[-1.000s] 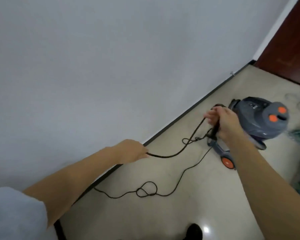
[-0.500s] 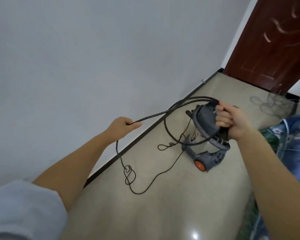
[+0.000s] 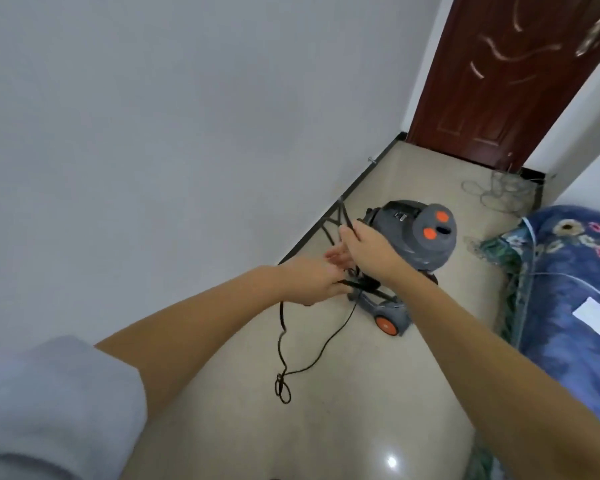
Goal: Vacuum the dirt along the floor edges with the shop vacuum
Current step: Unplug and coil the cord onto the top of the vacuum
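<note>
A grey shop vacuum (image 3: 409,233) with orange buttons and orange wheels stands on the beige floor close to the wall's black baseboard (image 3: 371,174). My right hand (image 3: 364,249) is just in front of it and grips gathered loops of the black power cord (image 3: 312,358). My left hand (image 3: 309,277) is right beside the right hand and holds the cord on its thumb side, fingers reaching toward the loops. From the left hand the cord hangs down to a small tangle on the floor. No hose or nozzle shows.
A dark red door (image 3: 499,81) closes the far end of the narrow floor strip. A tangle of grey wire (image 3: 499,192) lies before it. A blue flowered blanket (image 3: 568,289) with a white paper (image 3: 594,315) fills the right side. The white wall runs along the left.
My left hand has come in from the left with the cord and now meets the right hand. The wide loop has collapsed into a bunch. The vacuum shows its top again.
</note>
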A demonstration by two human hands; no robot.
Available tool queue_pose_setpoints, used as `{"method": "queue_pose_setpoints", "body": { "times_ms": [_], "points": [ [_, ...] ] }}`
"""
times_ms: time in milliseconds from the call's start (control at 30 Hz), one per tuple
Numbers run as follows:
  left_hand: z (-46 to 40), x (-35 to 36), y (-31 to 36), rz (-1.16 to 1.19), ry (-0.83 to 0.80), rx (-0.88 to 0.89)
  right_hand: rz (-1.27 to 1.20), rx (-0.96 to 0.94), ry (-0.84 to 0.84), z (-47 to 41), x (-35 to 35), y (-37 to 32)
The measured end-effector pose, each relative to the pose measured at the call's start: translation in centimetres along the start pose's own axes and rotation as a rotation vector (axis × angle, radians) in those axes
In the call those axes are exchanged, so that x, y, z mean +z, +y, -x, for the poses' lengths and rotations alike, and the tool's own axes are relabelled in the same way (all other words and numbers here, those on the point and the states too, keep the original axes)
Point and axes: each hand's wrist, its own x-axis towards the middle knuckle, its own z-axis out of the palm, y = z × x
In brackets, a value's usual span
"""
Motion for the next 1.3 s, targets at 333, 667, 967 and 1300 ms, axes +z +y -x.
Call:
{"method": "queue_pose_setpoints", "body": {
  "times_ms": [333,667,967,1300],
  "points": [
    [0.6,-1.8,-7.4,0.730,0.112,-0.146,-0.125,0.107,-0.113,2.3,-4.1,-0.1],
    [2.6,4.4,-12.8,0.640,0.216,-0.348,-0.944,0.264,0.936,1.0,-14.8,4.3],
    [-3.4,-4.5,-0.8,0.193,0.277,0.195,-0.134,0.140,0.059,0.1,-3.8,-1.1],
    [-2.5,-2.2,-8.5,0.896,0.395,-0.199,-0.991,0.120,0.073,3.3,-12.6,1.5]
  ]
}}
